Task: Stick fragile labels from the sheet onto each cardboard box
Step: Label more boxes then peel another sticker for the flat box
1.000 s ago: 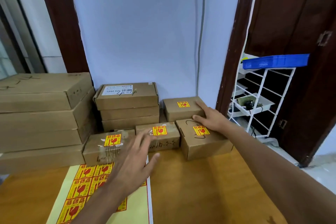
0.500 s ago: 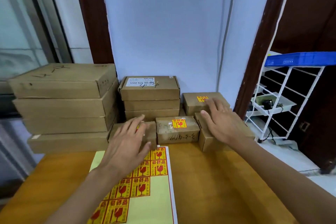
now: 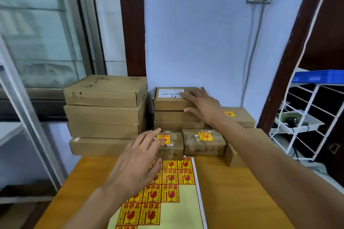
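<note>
My right hand (image 3: 201,106) spreads open and empty over the top box (image 3: 173,98) of the unlabelled middle stack, its long side running left to right. My left hand (image 3: 137,161), also open, hovers above the label sheet (image 3: 178,188), directly nearer me.

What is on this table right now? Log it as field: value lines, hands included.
left hand: open, over the label sheet, fingers by a small labelled box
right hand: open, on the top box of the middle stack
labelled boxes seen: three
tall left stack: no fragile labels visible
table: wooden
</note>
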